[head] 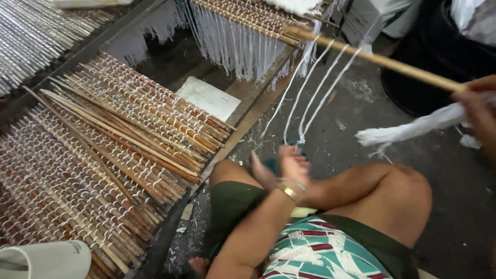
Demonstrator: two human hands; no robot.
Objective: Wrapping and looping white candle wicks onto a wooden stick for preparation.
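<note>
My right hand point(479, 111) at the right edge grips the end of a long pale wooden stick point(382, 61) that slants up to the left, together with a bundle of white string point(413, 126). Three white strings point(315, 98) hang from the stick toward the floor. My left hand point(293, 165), with a gold bracelet on its wrist, is blurred right below the lower ends of those strings, above my crossed bare legs. Whether its fingers pinch the strings cannot be made out.
A mat of brown sticks bound with white string point(103, 155) lies on a dark frame at my left. Another mat with a white string fringe point(232, 41) hangs ahead. A paper sheet point(209, 98), a white container point(46, 258) and a dark barrel point(439, 51) stand around.
</note>
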